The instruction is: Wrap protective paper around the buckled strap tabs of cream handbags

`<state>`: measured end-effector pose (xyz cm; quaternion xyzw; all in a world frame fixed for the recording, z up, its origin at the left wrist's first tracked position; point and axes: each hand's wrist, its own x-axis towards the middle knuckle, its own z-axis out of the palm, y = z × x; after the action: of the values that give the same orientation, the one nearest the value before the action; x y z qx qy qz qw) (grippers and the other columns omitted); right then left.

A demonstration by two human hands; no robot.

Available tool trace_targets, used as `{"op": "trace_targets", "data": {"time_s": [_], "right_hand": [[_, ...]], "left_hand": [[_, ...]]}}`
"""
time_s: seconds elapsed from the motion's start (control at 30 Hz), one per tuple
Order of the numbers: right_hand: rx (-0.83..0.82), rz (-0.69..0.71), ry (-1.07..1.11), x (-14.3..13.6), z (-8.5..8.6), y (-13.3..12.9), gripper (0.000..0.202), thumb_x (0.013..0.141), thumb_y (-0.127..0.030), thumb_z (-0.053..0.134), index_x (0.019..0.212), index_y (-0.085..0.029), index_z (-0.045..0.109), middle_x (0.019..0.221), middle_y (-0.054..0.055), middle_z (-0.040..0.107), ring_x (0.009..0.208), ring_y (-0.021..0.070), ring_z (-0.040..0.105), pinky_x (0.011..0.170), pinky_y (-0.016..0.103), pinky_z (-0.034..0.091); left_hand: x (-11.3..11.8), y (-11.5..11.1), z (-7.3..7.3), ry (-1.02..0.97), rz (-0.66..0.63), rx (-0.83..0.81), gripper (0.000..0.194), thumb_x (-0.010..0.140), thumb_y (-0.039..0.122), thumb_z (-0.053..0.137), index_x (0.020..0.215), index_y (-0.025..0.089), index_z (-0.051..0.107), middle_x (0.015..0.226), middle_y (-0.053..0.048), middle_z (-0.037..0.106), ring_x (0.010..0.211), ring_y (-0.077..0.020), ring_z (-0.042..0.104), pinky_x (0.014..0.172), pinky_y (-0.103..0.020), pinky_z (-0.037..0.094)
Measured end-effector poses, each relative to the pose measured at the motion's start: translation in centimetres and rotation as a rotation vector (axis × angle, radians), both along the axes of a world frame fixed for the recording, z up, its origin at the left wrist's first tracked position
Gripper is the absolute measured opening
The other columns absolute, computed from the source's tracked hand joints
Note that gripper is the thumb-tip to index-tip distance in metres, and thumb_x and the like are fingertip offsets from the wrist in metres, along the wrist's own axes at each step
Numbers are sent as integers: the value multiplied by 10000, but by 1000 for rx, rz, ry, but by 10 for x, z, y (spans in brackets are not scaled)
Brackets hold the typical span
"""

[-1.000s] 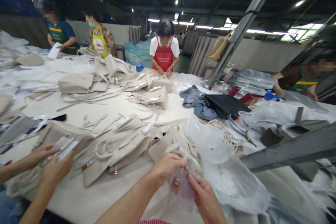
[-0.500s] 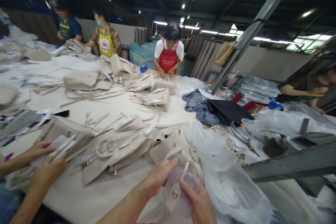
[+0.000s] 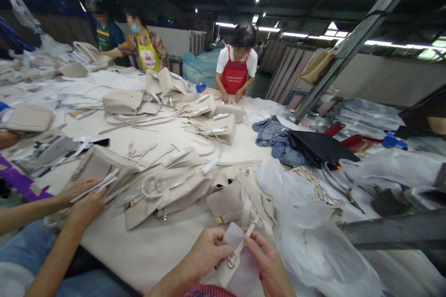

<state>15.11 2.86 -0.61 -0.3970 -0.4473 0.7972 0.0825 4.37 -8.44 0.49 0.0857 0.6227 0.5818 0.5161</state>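
Lowered toward the buckle (image 3: 231,261) since the earlier frame, the left hand (image 3: 206,253) pinched a filmy sheet (image 3: 233,234) in closed fingers while the right hand (image 3: 267,260) gripped a cream strap (image 3: 239,252), bottom centre, seemingly light and supple, best held by its flat edges.

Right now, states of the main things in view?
Translucent sheet, held, partly covered by strap tab
Strap tab, held slanted over the sheet, metal buckle showing
Left hand, closed at the sheet's edge
Right hand, pinching the strap tab
Gold zipper, too small to tell open or shut
Clear plastic, crumpled
Blue cloth, rumpled
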Motion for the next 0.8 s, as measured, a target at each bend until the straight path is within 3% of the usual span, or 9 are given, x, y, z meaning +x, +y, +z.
{"op": "trace_targets", "data": {"time_s": [0.27,0.43,0.63,0.8], "right_hand": [[3,71,39,3,-4,2,408,615,-432,789,899,-179,640,727,26,705,640,198,632,614,292,474],[51,76,32,5,-8,2,372,637,-462,767,840,-183,627,736,20,704,676,194,627,626,280,466],[78,83,35,2,-4,0,374,645,-486,754,824,-183,626,719,12,694,597,168,594,588,278,455],[-15,88,40,2,-5,-3,470,596,-449,802,930,-171,623,719,22,696,646,189,629,627,288,471]], "left_hand": [[12,-17,-13,-271,-21,104,433,493,235,687,900,128,583,708,-4,617,492,-104,529,417,-196,395],[20,-22,-18,-201,5,39,335,509,227,681,807,104,592,641,-6,612,452,-92,521,411,-193,433],[22,-27,-20,-124,-14,-27,344,556,382,677,747,118,565,503,-9,589,343,-90,486,340,-178,395],[22,-31,-17,-41,-15,-75,315,560,365,651,736,127,545,504,-14,601,340,-100,501,327,-175,394]]}}
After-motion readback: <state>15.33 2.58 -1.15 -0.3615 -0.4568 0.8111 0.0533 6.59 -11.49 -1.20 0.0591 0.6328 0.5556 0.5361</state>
